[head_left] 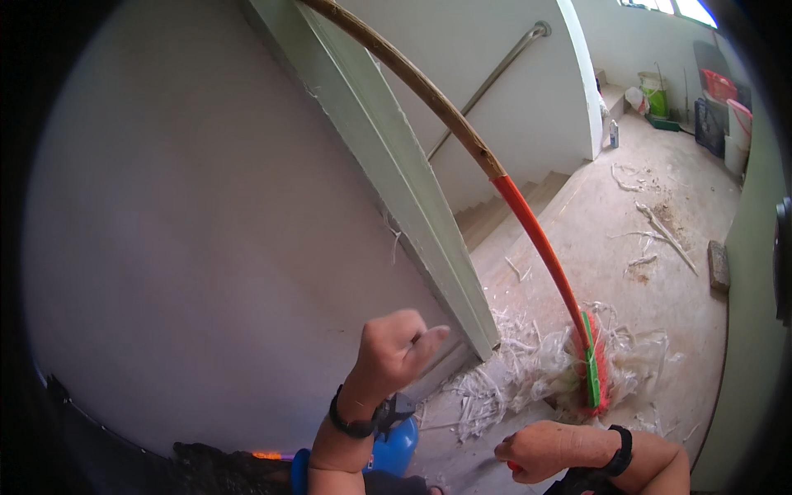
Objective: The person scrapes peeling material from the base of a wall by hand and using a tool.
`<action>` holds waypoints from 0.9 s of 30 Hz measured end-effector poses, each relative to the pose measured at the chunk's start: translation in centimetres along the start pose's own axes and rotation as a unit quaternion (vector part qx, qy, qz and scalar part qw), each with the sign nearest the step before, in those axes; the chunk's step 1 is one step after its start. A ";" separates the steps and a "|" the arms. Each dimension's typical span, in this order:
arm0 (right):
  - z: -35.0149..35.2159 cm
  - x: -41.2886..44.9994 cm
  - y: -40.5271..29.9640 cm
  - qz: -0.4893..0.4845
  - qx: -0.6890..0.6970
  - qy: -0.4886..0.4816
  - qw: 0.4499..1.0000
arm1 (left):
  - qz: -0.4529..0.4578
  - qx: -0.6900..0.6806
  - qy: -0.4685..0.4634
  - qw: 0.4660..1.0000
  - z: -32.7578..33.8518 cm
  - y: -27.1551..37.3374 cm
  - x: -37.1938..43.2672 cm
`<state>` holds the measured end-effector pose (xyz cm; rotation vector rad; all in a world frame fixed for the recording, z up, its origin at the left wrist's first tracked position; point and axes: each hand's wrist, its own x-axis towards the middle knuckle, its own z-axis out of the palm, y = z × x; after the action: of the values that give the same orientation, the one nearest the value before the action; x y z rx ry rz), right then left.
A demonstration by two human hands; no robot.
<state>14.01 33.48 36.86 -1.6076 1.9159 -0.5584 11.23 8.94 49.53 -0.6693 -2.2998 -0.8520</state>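
My left hand (396, 352) is raised in a fist before the wall, left of the door frame's foot; nothing shows in it. Lower right, my right hand (538, 448) is curled around a small red object (513, 465), mostly hidden by the fingers. Both wrists wear dark bands. Beyond the right hand, a broom head (591, 365) with a green base and red bristles rests in torn clear plastic and white strips (495, 390). Its handle (538, 229), orange below and bare wood above, slants to the top left, touched by neither hand.
A pale green door frame (396, 179) borders the wall. Descending stairs (495, 213) lie beyond it, below a metal handrail (495, 77). A blue rounded container (396, 445) stands below my left wrist. Farther off are a brick (718, 266), a spray can (614, 133) and buckets (736, 136).
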 end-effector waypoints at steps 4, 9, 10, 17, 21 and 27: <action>-0.2 0.2 -0.4 -0.002 -0.008 -0.009 1.000 | -0.128 0.203 0.016 0.971 1.2 -4.1 1.1; 0.1 0.3 -0.3 -0.010 -0.003 -0.004 1.000 | -0.105 0.180 0.227 0.951 2.3 -8.2 4.5; 0.1 0.3 -0.3 -0.013 -0.003 -0.002 1.000 | -0.110 0.234 0.211 0.943 2.4 -8.4 5.0; -0.6 0.0 -0.4 -0.008 0.004 0.001 1.000 | -0.125 0.274 0.136 0.944 1.8 -10.6 6.6; -0.7 -0.1 -0.4 -0.005 0.008 -0.003 1.000 | -0.183 0.039 0.120 0.975 0.9 -7.7 7.2; -0.6 -0.3 -0.1 -0.012 0.009 0.003 1.000 | -0.068 -0.226 0.232 0.944 -1.2 -2.1 8.2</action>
<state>13.75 33.70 37.41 -1.6212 1.8922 -0.5894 4.64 8.72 54.91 -0.4326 -1.7487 -1.4567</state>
